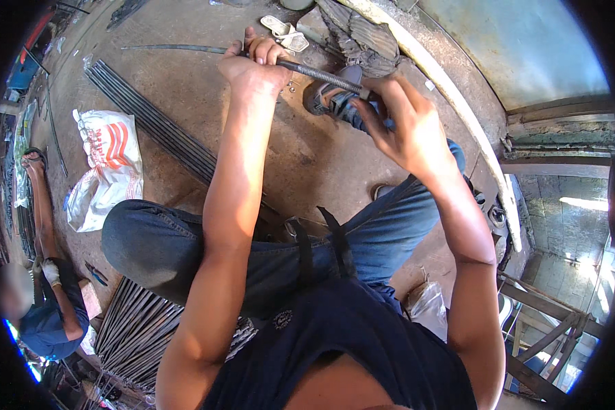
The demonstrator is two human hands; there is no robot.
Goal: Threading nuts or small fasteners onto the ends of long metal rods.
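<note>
A long, dark metal rod [321, 74] with a threaded end is held up in front of me, above the floor and my shoe. My left hand [256, 60] is wrapped round it near the middle, and the thinner plain length sticks out to the left. My right hand [406, 116] has its thumb and fingers closed at the threaded right end. A small piece like a nut [364, 92] shows at those fingertips, though I cannot make it out fully.
A bundle of dark rods [157, 126] lies on the floor beside a white sack [109, 154]. More rods [140, 324] are heaped at lower left, near pliers [96, 274] and a seated person [55, 318]. Sandals [285, 34] lie ahead; a pale curved pole [451, 92] runs along the right.
</note>
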